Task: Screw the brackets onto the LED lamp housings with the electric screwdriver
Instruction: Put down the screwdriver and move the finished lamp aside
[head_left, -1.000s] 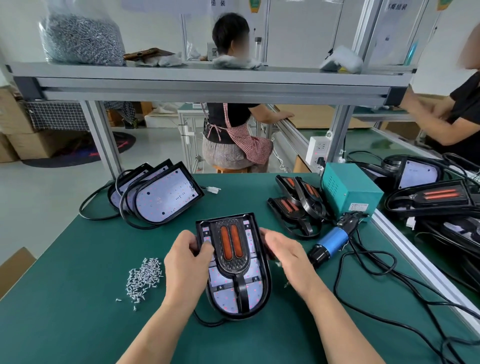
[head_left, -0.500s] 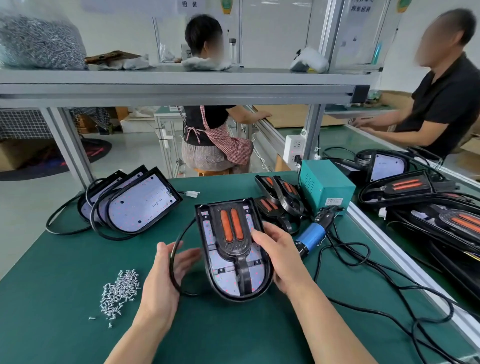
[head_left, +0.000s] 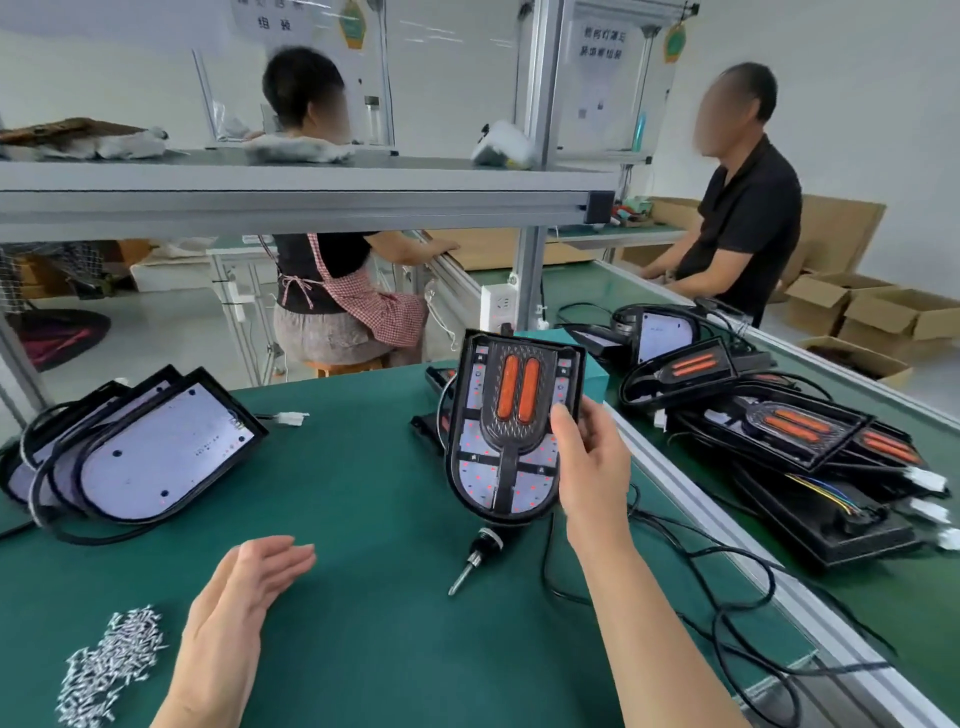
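Note:
My right hand (head_left: 589, 462) grips the right edge of a black LED lamp housing (head_left: 506, 431) with an orange-slotted bracket on its face, holding it upright above the green table (head_left: 363, 649). My left hand (head_left: 244, 592) hovers open and empty over the table, lower left of the housing. The electric screwdriver's tip (head_left: 475, 558) shows just below the lifted housing; its body is hidden behind the housing. A heap of silver screws (head_left: 111, 662) lies at the lower left.
Several housings without brackets lean in a stack (head_left: 140, 447) at the left. Finished lamps (head_left: 789, 426) pile up on the neighbouring bench at the right. Black cables (head_left: 727, 613) loop beside my right arm. Two people sit beyond the shelf frame (head_left: 291, 200).
My right hand has lifted the housing off the table and carried it up and to the right. My left hand has let go and opened. The screwdriver tip has come into sight.

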